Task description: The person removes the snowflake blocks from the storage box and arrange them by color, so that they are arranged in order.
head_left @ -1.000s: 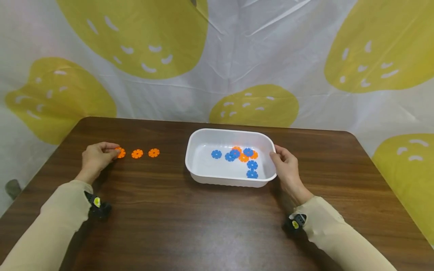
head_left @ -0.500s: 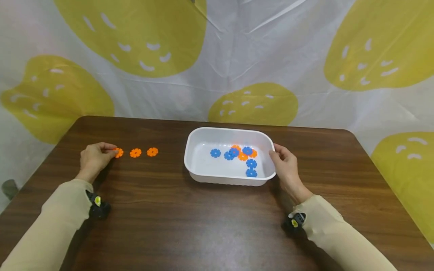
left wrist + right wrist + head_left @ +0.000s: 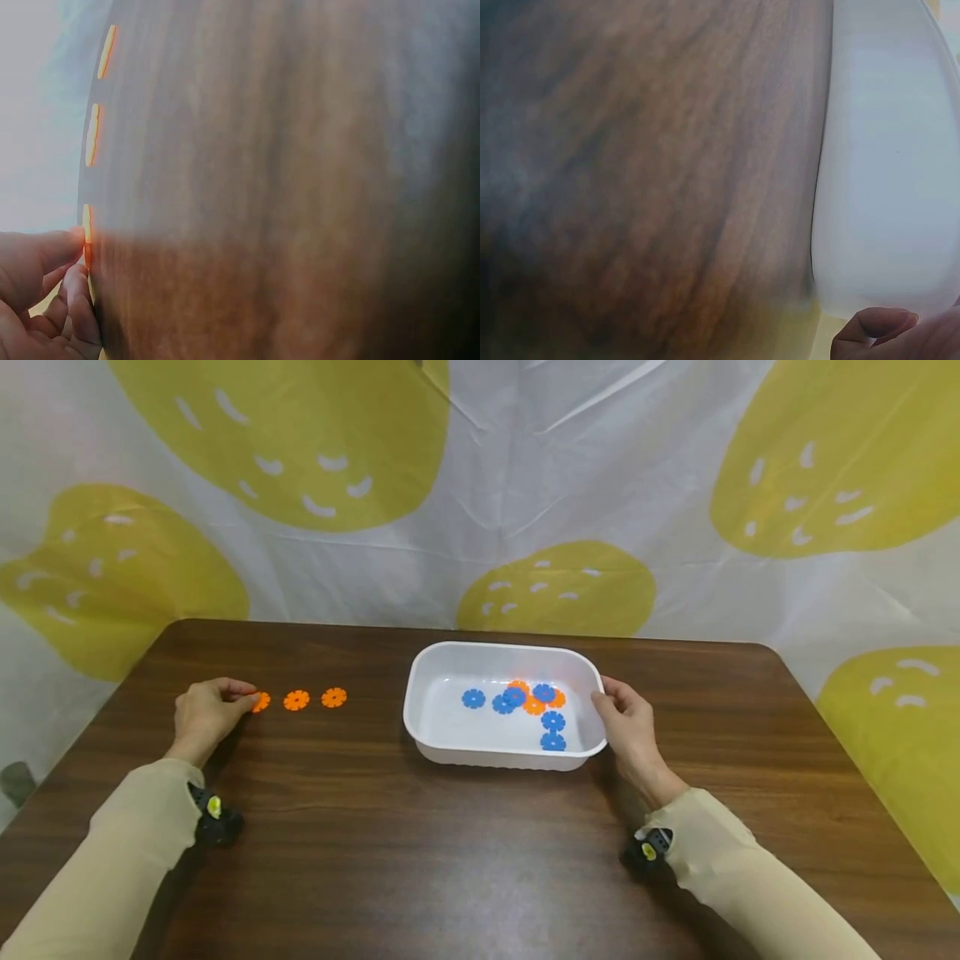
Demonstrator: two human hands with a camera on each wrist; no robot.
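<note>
At the left of the table, my left hand [image 3: 204, 717] pinches the edge of an orange snowflake disc [image 3: 262, 702] that lies flat. In the left wrist view, the thumb and fingers of that hand [image 3: 41, 289] meet at the disc [image 3: 87, 221]. Two more orange discs, a middle one [image 3: 296, 700] and a right one [image 3: 333, 697], continue the row. My right hand [image 3: 633, 731] grips the right end of a white plastic tray [image 3: 495, 758], thumb over the rim. Its far fingers are partly hidden behind the tray wall. Several blue discs [image 3: 473, 698] and orange discs [image 3: 534, 705] lie inside, some overlapping.
The brown wooden table [image 3: 390, 860] runs back to a white curtain [image 3: 337, 577] with yellow fruit shapes. A dark camera [image 3: 217, 825] is strapped to the left wrist, another [image 3: 643, 852] to the right.
</note>
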